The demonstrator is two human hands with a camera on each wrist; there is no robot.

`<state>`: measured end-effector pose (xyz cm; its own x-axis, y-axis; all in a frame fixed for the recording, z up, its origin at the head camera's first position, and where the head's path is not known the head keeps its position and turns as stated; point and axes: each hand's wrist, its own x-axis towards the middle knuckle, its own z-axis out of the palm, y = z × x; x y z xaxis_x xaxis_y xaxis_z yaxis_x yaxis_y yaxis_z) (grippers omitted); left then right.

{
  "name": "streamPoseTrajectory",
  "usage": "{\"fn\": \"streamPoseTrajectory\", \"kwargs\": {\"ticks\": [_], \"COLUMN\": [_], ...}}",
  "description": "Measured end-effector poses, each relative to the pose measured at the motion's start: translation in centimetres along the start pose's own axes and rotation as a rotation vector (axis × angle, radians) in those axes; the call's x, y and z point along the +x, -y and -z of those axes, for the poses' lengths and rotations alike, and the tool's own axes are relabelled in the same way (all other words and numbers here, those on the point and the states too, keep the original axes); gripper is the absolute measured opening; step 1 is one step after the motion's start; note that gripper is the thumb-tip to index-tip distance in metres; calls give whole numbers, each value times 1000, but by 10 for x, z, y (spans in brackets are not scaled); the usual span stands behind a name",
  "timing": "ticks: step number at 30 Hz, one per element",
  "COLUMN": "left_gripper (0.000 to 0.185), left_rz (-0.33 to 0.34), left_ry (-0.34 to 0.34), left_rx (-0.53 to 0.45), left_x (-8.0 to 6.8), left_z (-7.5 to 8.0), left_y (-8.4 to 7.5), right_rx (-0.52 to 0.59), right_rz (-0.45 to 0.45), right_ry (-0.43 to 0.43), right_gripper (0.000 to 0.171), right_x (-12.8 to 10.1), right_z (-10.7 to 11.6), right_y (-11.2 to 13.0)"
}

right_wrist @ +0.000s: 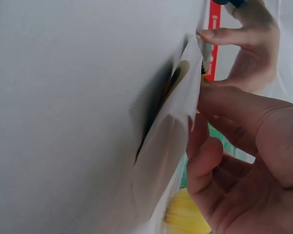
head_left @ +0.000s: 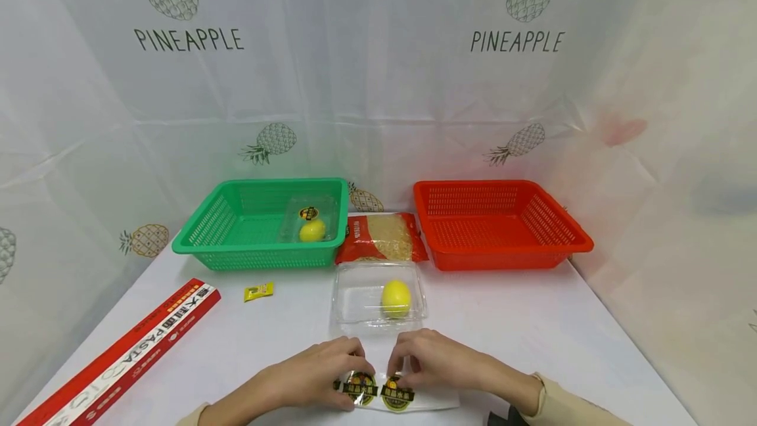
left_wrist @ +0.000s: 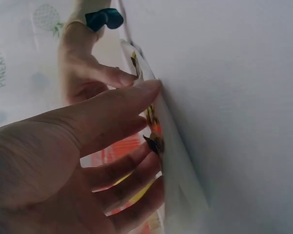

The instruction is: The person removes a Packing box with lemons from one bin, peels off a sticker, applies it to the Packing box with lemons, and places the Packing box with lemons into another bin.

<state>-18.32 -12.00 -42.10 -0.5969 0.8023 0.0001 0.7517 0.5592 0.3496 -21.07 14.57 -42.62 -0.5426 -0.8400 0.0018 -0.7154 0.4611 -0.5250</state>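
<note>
- Item held: a clear sticker sheet (head_left: 387, 394) with two round printed labels; it lies at the near edge of the white surface (head_left: 532, 327), just on the near side of the clear plastic tray (head_left: 378, 294), which serves as landmark.
- Left hand (head_left: 322, 373): its grip is narrow, thumb and fingertips pinching the sheet's left end at one label; the left wrist view shows the fingers (left_wrist: 132, 97) pressed against the film.
- Right hand (head_left: 428, 360): grip likewise narrow, pinching the right-hand label; the right wrist view shows the sheet's edge (right_wrist: 185, 92) lifted off the surface.
- Handling, as a judgement: very light, thin and limp; likely to curl, crease or cling to itself; smooth film, so slippery; best taken at an edge or corner, clear of the adhesive faces.
- Orientation: long axis runs left to right, parallel to the tray's near side; labels face up, print upright toward the person.
- Around the landmark: a yellow lemon-like fruit (head_left: 395, 298) sits inside the tray; a noodle packet (head_left: 381, 236) lies just beyond it; a green basket (head_left: 260, 229) beyond and left; a red basket (head_left: 499, 222) beyond and right; a long pasta box (head_left: 124, 354) well to the left.
</note>
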Motion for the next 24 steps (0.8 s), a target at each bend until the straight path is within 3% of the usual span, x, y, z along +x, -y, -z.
{"fn": "streamPoseTrajectory", "kwargs": {"ticks": [14, 24], "left_gripper": [43, 43], "left_rz": [85, 89], "left_ry": [-24, -28], "left_rx": [-211, -237], "left_x": [-3, -3], "left_z": [-6, -7], "left_y": [10, 11], "right_rx": [167, 193], "right_rz": [15, 16], "right_ry": [10, 26], "right_gripper": [7, 6], "right_x": [1, 1], "right_z": [0, 5], "right_y": [-11, -10]}}
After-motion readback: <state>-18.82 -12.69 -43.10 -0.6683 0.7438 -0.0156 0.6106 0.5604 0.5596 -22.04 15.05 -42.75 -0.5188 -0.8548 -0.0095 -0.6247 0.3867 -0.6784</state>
